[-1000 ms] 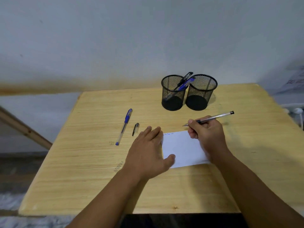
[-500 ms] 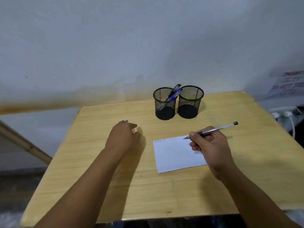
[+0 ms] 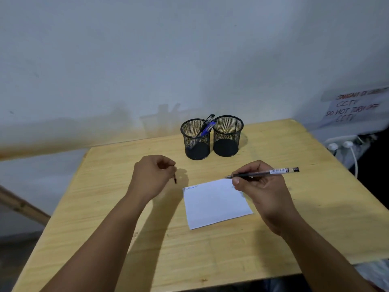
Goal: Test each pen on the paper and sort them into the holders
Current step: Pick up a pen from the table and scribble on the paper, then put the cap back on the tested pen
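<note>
Gripping a slim black-barrelled pen with a clear, barcoded rear end point(image 3: 263, 173), the right hand point(image 3: 261, 188) hovers over the far right corner of a white rectangular sheet of paper point(image 3: 214, 203), its thumb and curled fingers clamped on the barrel near the tip, which points left just beyond the sheet's far edge. A short line of small scribbles sits at the sheet's far left corner. The left hand point(image 3: 152, 175) is held to the left of the paper with its fingers curled in; a small dark pen cap point(image 3: 175, 179) pokes out below the fingertips, pinched there, and casts a shadow on the wood. Both forearms reach in from the near edge of the pale wooden table point(image 3: 315, 207). Behind the hands, near the table's far edge, two black wire-mesh cylindrical holders stand upright and touching: the left holder point(image 3: 194, 140) contains a blue pen point(image 3: 207, 129) and a black pen point(image 3: 205, 123), both leaning right so their tops rest at the rim where the holders meet, while the right holder point(image 3: 227, 135) shows only its dark base through the mesh. Nothing lies between the right hand and the holders. Off the table's right side, white plugs with cables point(image 3: 341, 146) sit in a power strip, below a handwritten paper sign in red lettering point(image 3: 353, 108) on the pale wall point(image 3: 147, 49). A wooden beam point(image 3: 21, 205) slants at the far left.
</note>
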`<state>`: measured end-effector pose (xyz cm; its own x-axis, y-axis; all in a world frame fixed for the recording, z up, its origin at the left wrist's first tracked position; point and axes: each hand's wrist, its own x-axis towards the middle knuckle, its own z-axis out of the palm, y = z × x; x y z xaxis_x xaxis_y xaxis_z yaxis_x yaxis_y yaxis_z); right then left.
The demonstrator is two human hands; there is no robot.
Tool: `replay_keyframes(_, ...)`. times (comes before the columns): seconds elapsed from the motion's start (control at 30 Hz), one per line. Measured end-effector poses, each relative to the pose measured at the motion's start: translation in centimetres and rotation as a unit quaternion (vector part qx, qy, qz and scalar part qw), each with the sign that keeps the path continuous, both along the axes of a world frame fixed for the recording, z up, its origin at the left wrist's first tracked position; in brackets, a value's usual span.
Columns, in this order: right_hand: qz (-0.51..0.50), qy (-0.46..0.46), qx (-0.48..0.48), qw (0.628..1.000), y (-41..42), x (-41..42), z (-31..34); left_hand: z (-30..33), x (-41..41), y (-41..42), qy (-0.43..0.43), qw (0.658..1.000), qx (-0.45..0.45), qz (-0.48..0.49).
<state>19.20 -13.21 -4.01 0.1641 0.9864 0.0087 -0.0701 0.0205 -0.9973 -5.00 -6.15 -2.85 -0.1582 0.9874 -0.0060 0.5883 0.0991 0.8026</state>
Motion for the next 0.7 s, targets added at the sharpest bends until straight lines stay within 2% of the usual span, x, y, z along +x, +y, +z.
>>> replay_keyframes(0.1,0.0,-0.005,0.031,1.0,-0.3,-0.1,1.0,0.7,2.3,-1.3,-0.174,0.985,0.006,0.013)
replay_keyframes(0.23,-0.029,-0.011,0.05,0.998,-0.9,-0.2,2.1,1.6,4.7,-3.1,-0.351,0.936,-0.01,0.01)
replay_keyframes(0.47,-0.06,-0.089,0.118,0.987,-1.9,-0.1,3.0,2.4,6.4,-4.7,-0.466,0.885,-0.025,0.001)
replay_keyframes(0.7,-0.059,-0.067,0.147,0.985,-1.7,-0.4,2.5,2.9,7.1,-5.4,-0.551,0.832,-0.055,0.016)
